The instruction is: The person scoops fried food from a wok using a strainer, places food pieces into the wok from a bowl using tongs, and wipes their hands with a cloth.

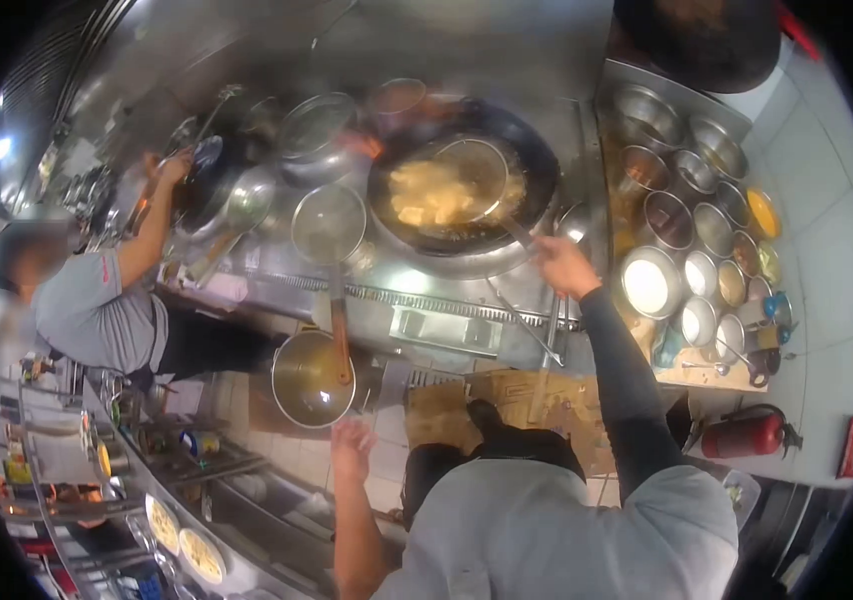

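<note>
- Biggest thing was the steel stove counter (412,281), running across the far side. A co-worker (107,315) stood well off to the left, so imo there was decent elbow room for small strokes.
- The dark wok (540,165) sat on it, right of center. An orange glow showed just left of it, so I'd have treated that rim as hot and held the forearm clear.
- The steel pot (295,368) was nearer and to the left. A strainer (330,222) pointed its wooden handle over it, easy to snag, so worth minding.
- The skimmer (490,150) was in the wok, its ring at the right part of the food. Couldn't tell if the mesh touched anything. Sliding it under gently beat stabbing, I'd say.
- Right hand (564,264): fingers wrapped shut around the skimmer's handle end, right and near of the wok. Good spot, away from splashes.
- Left hand (352,450): fingers loosely spread, nothing in them that I could see, just near of the pot. Contact? Couldn't tell.
- Smallest: pale yellow food pieces (427,200), bunched in the wok's middle-left. Spreading them out probably helped, 1 lift at a time.
</note>
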A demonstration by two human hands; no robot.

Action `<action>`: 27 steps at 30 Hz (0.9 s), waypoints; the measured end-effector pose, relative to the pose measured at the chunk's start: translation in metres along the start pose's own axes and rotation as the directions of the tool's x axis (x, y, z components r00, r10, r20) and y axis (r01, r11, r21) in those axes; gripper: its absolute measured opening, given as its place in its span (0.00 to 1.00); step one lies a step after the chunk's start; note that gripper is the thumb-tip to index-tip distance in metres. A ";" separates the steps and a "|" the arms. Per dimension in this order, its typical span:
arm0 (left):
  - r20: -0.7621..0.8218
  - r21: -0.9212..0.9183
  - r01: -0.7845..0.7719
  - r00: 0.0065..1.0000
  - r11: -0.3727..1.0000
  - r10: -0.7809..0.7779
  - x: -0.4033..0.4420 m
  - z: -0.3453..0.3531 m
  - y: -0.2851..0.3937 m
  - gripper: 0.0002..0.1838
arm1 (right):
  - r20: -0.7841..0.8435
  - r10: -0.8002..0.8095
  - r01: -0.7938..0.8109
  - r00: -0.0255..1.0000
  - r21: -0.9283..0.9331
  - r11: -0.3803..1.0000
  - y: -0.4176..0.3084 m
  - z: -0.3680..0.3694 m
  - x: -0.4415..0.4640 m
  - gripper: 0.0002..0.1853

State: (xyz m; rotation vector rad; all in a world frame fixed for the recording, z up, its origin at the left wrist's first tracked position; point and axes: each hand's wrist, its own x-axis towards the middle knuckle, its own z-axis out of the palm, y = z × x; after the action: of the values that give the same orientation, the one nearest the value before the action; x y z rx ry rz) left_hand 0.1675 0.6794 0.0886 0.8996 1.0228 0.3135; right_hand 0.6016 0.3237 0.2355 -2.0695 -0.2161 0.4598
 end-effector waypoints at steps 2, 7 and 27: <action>0.030 -0.034 -0.046 0.998 0.998 0.047 0.032 0.010 0.031 0.18 | -0.044 0.023 -0.024 0.999 -0.018 1.000 -0.011 0.005 -0.010 0.28; 0.293 -0.007 0.185 0.940 0.983 -0.174 0.119 0.023 0.078 0.18 | -0.176 0.128 -0.138 0.976 -0.042 0.990 -0.050 0.043 -0.046 0.28; 0.637 0.097 0.331 0.704 0.939 -0.314 0.105 0.061 0.190 0.10 | -0.199 0.138 -0.057 0.970 0.365 0.929 -0.030 0.153 0.006 0.30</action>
State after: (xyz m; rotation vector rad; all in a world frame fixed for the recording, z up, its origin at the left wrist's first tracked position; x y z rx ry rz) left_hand 0.3046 0.8301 0.1850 0.7038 0.5022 -0.2828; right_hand 0.5453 0.4619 0.1890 -1.7581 0.1007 0.2977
